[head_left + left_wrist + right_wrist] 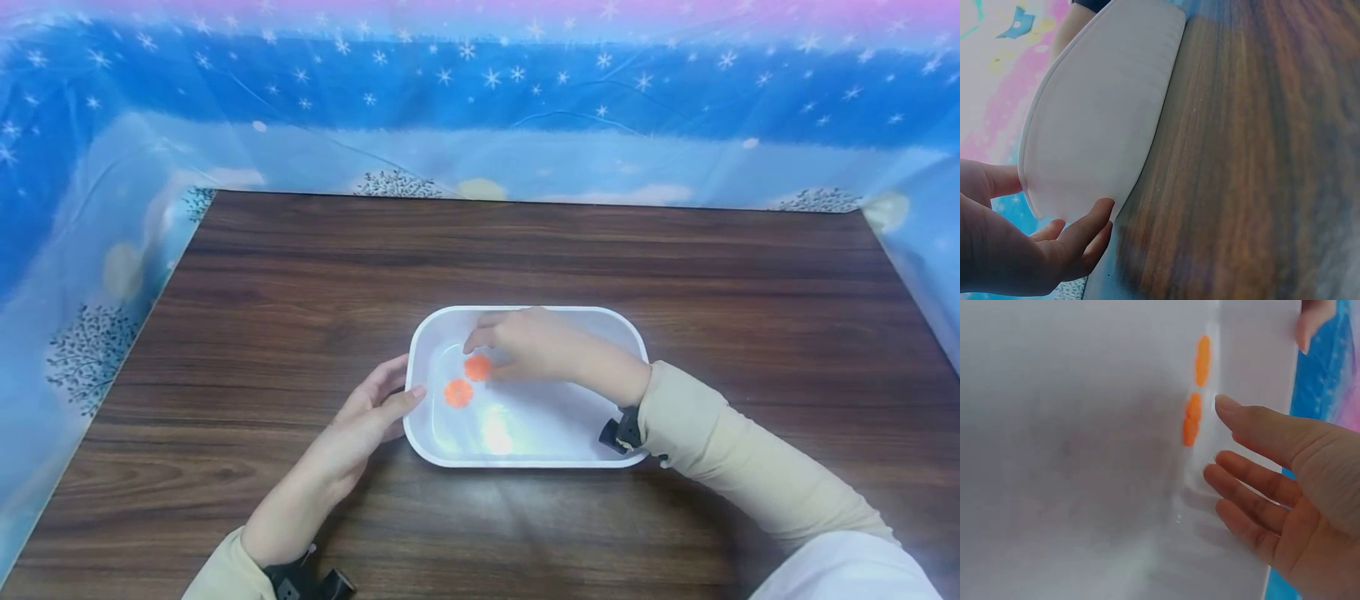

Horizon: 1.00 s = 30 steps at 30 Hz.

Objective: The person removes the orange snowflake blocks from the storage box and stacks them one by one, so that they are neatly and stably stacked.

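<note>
A white rectangular tray (525, 450) with raised walls and rounded corners lies on the table. Inside it, toward the left end, are two thin orange scalloped slices that look like carrot, one nearer slice (458, 393) and one farther slice (477, 367). My left hand (375, 404) holds the tray's left end, the thumb over the rim and the fingers against the outer wall (1097, 119). My right hand (528, 342) reaches inside the tray, fingers spread and slightly bent with nothing between them. In the right wrist view its thumb (1235, 409) is just beside one slice (1192, 420).
The tray stands on a dark wood-grain table (315, 275). A blue and pink snowflake-patterned cloth (450, 92) hangs behind and along the sides. Each wrist wears a small black camera, the right one (622, 429) over the tray's near right corner.
</note>
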Motion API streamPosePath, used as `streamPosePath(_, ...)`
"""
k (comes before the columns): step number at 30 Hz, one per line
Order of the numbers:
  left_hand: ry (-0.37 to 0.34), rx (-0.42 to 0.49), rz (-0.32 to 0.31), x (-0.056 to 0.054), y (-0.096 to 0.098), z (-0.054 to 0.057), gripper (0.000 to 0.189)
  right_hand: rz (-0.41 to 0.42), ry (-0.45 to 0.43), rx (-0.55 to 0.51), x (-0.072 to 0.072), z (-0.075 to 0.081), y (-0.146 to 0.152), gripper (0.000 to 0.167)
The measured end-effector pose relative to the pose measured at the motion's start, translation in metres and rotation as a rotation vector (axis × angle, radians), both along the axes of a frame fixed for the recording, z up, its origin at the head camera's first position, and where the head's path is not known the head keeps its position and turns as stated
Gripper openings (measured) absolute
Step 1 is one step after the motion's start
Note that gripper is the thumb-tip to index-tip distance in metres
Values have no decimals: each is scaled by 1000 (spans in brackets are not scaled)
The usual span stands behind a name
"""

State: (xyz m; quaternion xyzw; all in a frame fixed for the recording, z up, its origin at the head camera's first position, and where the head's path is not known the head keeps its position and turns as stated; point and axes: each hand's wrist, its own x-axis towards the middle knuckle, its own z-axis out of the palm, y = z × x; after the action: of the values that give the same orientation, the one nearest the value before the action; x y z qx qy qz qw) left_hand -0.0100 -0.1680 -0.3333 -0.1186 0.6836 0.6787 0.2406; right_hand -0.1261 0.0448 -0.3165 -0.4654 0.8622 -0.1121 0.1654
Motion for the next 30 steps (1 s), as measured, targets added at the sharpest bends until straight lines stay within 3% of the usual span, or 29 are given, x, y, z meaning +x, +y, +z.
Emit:
streamPosePath(6, -2, 4, 2, 1, 1, 0, 63, 65, 102, 2, 3, -11, -3, 35)
streamPosePath(14, 0, 9, 3, 1, 1, 0, 63, 61, 154, 3, 5, -20, -6, 28)
streamPosePath(25, 1, 9, -2, 0, 1, -1, 63, -40, 85, -32, 6, -23, -8, 27)
streamPosePath(30, 6, 9, 4, 0, 1, -1, 62, -32, 58, -63, 4, -26, -10, 26)
